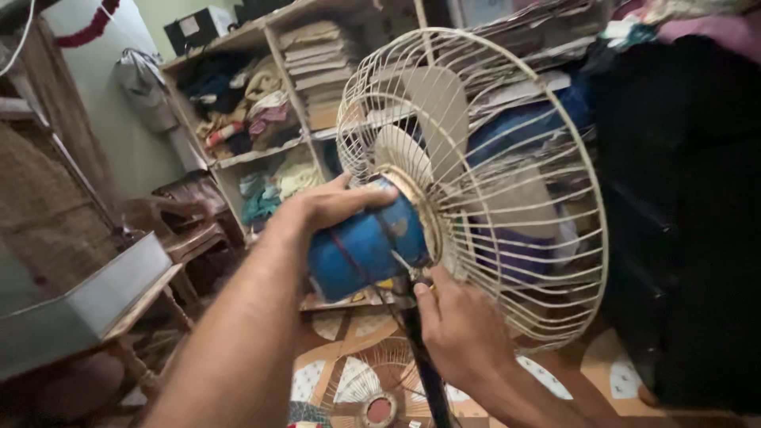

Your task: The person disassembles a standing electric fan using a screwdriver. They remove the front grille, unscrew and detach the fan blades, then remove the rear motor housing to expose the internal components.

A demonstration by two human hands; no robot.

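Gripping the blue motor housing of a stand fan from above, the left hand curls its fingers over the top and clasps it firmly. The right hand sits just below, at the joint where the housing meets the black pole, fingers pinched on a small metal part there. The cream wire guard tilts to the right, with pale blades inside. Another wire guard lies flat on the patterned floor beneath. Shelves stuffed with folded cloth and papers stand behind.
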